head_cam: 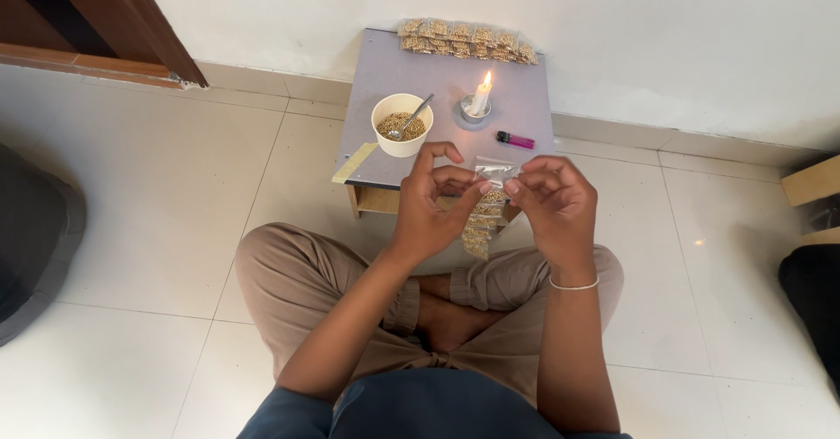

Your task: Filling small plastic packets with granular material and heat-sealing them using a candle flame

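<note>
My left hand point(433, 201) and my right hand point(553, 205) pinch a strip of small clear plastic pouches point(486, 214) between them, just in front of a low grey table point(437, 76). The pouches hold brownish seeds, and the strip hangs down toward my crossed legs. On the table stands a white bowl of the same seeds point(401, 125) with a metal spoon point(415, 115) in it. To its right a lit candle point(479, 98) burns in a small metal holder, with a pink lighter point(515, 140) lying near it.
A row of several filled seed pouches point(468, 42) lies along the table's far edge by the white wall. A yellow strip point(353, 163) sticks off the table's front left corner. Dark objects sit at the left point(35, 229) and right point(814, 299) on the tiled floor.
</note>
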